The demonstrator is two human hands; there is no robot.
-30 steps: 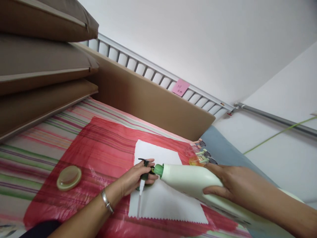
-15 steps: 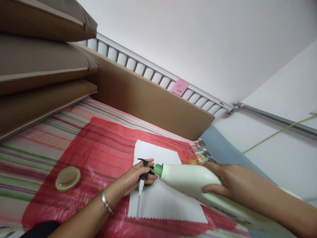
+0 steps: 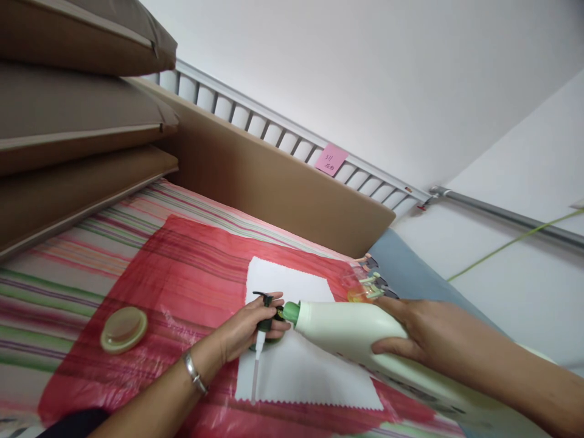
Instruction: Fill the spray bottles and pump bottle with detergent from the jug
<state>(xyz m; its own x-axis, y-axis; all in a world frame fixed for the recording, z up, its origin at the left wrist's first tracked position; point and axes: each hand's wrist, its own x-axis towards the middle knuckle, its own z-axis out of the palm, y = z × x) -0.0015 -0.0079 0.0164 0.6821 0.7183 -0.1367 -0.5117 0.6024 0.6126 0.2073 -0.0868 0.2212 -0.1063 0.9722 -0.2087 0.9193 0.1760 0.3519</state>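
In my right hand [image 3: 422,331] is a large pale green bottle [image 3: 344,328], tipped almost level. Its green spout [image 3: 291,312] points left and meets a small dark opening by the fingers of my left hand [image 3: 244,328]. That hand is closed on a black pump dispenser head [image 3: 263,322], whose white neck and clear tube hang downward. Below the left fingers shows a bit of a green container [image 3: 275,345], mostly hidden; whether the fingers also grip it is unclear. A white cloth [image 3: 314,377] with zigzag edges lies underneath.
A round pale green lidded container [image 3: 123,330] sits at left on the red plastic sheet [image 3: 191,261]. Clear bottles with yellow liquid [image 3: 360,294] stand behind the large bottle. Brown cushions [image 3: 82,109] are stacked at left; a brown board [image 3: 274,176] leans along the radiator [image 3: 223,108].
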